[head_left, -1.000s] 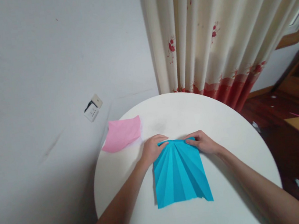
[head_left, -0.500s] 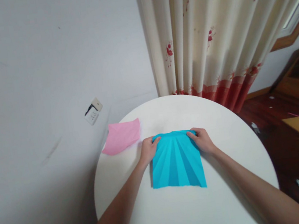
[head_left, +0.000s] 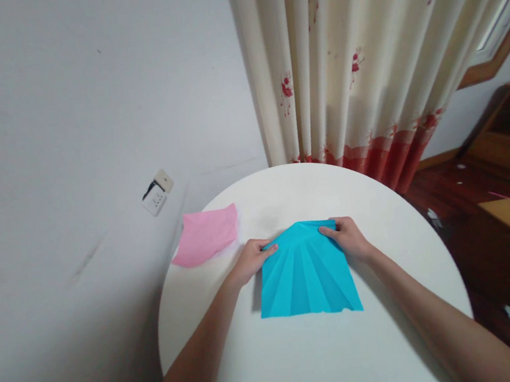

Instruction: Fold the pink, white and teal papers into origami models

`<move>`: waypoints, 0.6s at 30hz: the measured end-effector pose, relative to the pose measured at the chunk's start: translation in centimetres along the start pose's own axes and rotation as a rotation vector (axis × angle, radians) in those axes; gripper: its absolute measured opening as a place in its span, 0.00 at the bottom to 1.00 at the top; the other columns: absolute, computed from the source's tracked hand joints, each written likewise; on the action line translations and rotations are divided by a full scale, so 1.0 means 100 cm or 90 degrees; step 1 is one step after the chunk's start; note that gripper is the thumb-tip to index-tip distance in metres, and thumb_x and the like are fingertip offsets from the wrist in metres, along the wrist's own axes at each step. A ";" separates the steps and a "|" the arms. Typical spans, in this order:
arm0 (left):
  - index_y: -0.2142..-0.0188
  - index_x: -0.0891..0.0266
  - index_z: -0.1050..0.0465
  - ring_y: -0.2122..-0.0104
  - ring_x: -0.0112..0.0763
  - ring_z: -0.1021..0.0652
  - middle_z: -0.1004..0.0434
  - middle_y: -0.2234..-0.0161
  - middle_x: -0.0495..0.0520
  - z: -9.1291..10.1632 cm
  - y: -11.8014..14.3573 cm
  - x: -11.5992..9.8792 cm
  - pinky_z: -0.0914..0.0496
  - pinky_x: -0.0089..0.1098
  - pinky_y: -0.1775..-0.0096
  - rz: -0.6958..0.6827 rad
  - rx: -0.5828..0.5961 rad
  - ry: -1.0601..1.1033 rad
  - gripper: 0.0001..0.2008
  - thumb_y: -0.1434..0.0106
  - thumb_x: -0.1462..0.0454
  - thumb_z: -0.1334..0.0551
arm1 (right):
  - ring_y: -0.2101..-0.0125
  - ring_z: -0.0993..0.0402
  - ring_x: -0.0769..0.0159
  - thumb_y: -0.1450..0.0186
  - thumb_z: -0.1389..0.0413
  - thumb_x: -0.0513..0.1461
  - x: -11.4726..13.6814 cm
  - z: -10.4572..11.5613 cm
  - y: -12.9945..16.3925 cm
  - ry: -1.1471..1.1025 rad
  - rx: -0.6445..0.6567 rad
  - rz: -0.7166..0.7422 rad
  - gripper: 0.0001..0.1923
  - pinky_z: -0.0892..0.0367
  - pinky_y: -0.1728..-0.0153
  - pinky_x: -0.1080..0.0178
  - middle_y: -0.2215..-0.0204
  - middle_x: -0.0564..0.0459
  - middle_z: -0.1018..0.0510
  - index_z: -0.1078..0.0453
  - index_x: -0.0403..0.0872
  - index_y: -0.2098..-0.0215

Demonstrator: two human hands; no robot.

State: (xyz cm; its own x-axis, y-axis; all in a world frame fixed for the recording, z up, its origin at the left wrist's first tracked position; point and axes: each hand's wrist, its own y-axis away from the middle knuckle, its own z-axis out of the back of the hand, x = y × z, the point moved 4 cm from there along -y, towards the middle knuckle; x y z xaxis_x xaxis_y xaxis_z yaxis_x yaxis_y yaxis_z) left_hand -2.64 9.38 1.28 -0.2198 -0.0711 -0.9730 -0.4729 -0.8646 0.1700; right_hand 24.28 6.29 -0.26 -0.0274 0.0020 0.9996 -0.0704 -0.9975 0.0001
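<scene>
Both hands, left hand [head_left: 251, 260] and right hand [head_left: 349, 238], pinch the pleated blue paper [head_left: 305, 275] at its far corners on the bench [head_left: 381, 211], fingers closed on it; the fold looks midway, and the next crease wants even pressure.

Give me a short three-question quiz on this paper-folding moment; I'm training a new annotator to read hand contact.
1. True or false: both hands touch the blue paper.
2. Which sheet lies untouched at the table's far left edge? A) pink paper B) green paper C) white card
3. Which end of the blue paper is narrower, far or near?

Key
1. True: left hand and right hand grip its far corners.
2. A, the pink paper.
3. Far.
</scene>
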 end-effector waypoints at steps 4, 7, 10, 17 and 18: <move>0.62 0.65 0.17 0.69 0.39 0.21 0.17 0.69 0.54 0.000 -0.004 0.002 0.29 0.33 0.66 -0.043 -0.054 0.014 0.22 0.45 0.48 0.31 | 0.75 0.31 0.65 0.46 0.34 0.54 0.005 0.000 0.002 -0.048 0.019 0.000 0.23 0.35 0.72 0.62 0.74 0.53 0.22 0.24 0.42 0.68; 0.64 0.66 0.18 0.71 0.37 0.23 0.18 0.71 0.53 -0.001 -0.006 0.005 0.30 0.32 0.68 -0.045 -0.078 0.038 0.22 0.45 0.47 0.32 | 0.73 0.29 0.65 0.47 0.32 0.52 0.009 -0.002 0.005 -0.066 0.098 -0.024 0.22 0.34 0.70 0.62 0.73 0.52 0.21 0.24 0.42 0.66; 0.70 0.67 0.21 0.76 0.32 0.26 0.21 0.74 0.52 -0.001 -0.007 0.009 0.34 0.29 0.73 -0.037 -0.086 0.055 0.23 0.46 0.46 0.32 | 0.76 0.31 0.66 0.47 0.32 0.53 0.011 0.001 0.007 -0.056 0.114 -0.028 0.22 0.36 0.74 0.63 0.77 0.54 0.23 0.24 0.42 0.71; 0.73 0.65 0.26 0.77 0.30 0.28 0.26 0.77 0.50 0.002 -0.009 0.015 0.35 0.29 0.73 -0.038 -0.128 0.095 0.26 0.48 0.42 0.33 | 0.65 0.22 0.53 0.46 0.34 0.53 0.018 0.005 0.002 0.009 0.071 0.079 0.20 0.29 0.62 0.54 0.69 0.48 0.17 0.18 0.46 0.66; 0.74 0.64 0.28 0.78 0.29 0.30 0.28 0.79 0.49 0.003 -0.009 0.016 0.37 0.28 0.74 -0.038 -0.145 0.097 0.27 0.48 0.41 0.34 | 0.62 0.22 0.51 0.46 0.34 0.53 0.019 0.004 0.002 0.020 0.074 0.103 0.19 0.29 0.59 0.53 0.66 0.48 0.16 0.18 0.47 0.65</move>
State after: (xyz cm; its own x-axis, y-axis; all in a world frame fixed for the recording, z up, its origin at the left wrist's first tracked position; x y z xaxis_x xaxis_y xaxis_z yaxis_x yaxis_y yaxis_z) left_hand -2.80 10.20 -0.40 -0.0574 -0.0757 -0.9955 -0.2731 -0.9579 0.0886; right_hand 24.63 6.04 1.65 -0.0606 -0.1585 0.9855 0.0535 -0.9864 -0.1554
